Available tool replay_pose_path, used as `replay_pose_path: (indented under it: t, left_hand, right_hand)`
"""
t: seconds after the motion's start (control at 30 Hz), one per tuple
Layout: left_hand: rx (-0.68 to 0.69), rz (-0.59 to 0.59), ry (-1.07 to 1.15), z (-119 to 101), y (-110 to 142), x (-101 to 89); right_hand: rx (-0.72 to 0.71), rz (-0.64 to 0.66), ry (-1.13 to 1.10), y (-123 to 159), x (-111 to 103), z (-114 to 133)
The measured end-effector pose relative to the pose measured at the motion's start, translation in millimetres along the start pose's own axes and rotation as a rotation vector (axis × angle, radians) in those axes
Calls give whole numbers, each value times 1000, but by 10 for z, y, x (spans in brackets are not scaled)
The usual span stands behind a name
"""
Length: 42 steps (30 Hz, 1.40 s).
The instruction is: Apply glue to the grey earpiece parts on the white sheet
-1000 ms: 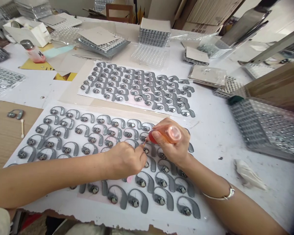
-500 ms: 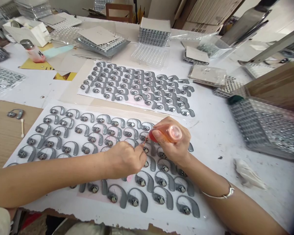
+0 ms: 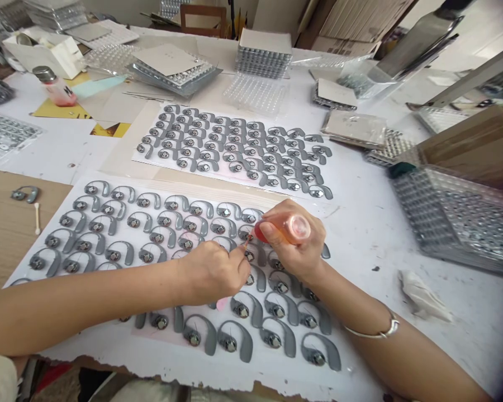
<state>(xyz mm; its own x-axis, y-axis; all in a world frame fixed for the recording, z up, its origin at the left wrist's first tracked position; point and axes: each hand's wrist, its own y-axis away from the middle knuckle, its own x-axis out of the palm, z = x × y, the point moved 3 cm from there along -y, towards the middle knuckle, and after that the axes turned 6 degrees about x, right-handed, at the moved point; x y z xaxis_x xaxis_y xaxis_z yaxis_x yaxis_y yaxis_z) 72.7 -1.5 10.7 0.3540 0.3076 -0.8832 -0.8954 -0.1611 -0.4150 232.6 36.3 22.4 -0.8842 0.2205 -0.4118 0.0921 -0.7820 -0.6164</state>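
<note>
Both hands work close together over the near sheet. The left hand is closed in a fine pinch around a thin stick, its tip just above the metal head of a grey ear-hook part; the stick is too small to tell its material. The right hand grasps a clear squeeze bottle of orange liquid, its red end angled down toward the same spot, just beside the stick.

That part lies among rows of its kind on a white sheet, with a second sheet of the same parts farther off. For work this fine, the short pinch near the tip and the low forearms look steadying. Light, even pressure on the bottle seems wisest, since the neighbouring parts sit close and a slip could mark them.

To the left, a cardboard sheet holds one loose part and a cotton swab. Blister trays of metal pieces stand to the right.
</note>
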Motion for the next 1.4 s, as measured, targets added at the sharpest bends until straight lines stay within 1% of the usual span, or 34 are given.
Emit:
replay_pose_path:
  t: [0.3,0.4,0.63,0.83,1.0,1.07,1.13,1.3,1.37,1.4]
  left_hand:
    - [13,22,11,2,12,3]
    - [17,32,8,0,14,9]
    - [6,6,-10,-4,15,20]
    - [-27,-39,-1,-2,18,22]
    - [-35,-29,0,-3,17,20]
    - [-35,-9,6,5,19,23]
    - [-48,2,28,25,25,25]
    - [-77,16,123,86,47,36]
    - [-77,37,152,100,59,49]
    - [-74,45,160,102,65,57]
  right_hand:
    - [1,3,21,-4,-19,-5]
    - [-19,3,16,5,-20,-13]
    - [-24,4,42,5,-21,-2]
    - [-69,15,42,2,-29,19]
    - [-82,41,55,18,-15,31]
    - [-65,28,40,12,-39,23]
    - [-19,-10,-7,-7,-110,5]
    - [201,-168,-83,-12,-432,-47]
    - [263,-191,-90,59,-530,-50]
    - [286,-175,-88,110,-554,-50]
